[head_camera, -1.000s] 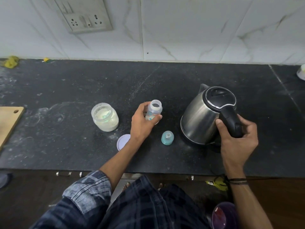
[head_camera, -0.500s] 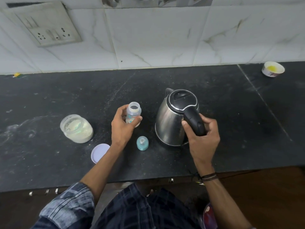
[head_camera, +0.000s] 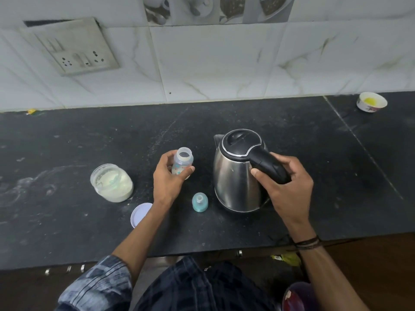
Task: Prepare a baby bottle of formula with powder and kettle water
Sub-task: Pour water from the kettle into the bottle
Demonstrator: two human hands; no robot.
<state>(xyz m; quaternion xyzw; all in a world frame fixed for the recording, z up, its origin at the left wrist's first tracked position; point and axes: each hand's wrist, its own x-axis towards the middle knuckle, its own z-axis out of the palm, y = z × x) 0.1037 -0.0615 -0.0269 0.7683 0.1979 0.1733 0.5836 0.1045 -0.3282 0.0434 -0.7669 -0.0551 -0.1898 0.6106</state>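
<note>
Hands (head_camera: 167, 182) (head_camera: 289, 191) on illegibly printed bottle (head_camera: 183, 163), kettle (head_camera: 233, 180)

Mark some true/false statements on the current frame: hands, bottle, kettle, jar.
1. The left hand grips the baby bottle. True.
2. The right hand holds the kettle by its handle. True.
3. The kettle's lid is flipped open. False: the kettle lid is shut.
4. The powder jar stands to the left of the left hand. True.
5. The powder jar is capped. False: it is open, and the jar lid lies on the counter.
6. The baby bottle is capped. False: it is open, and the teal top stands on the counter near the kettle.
</note>
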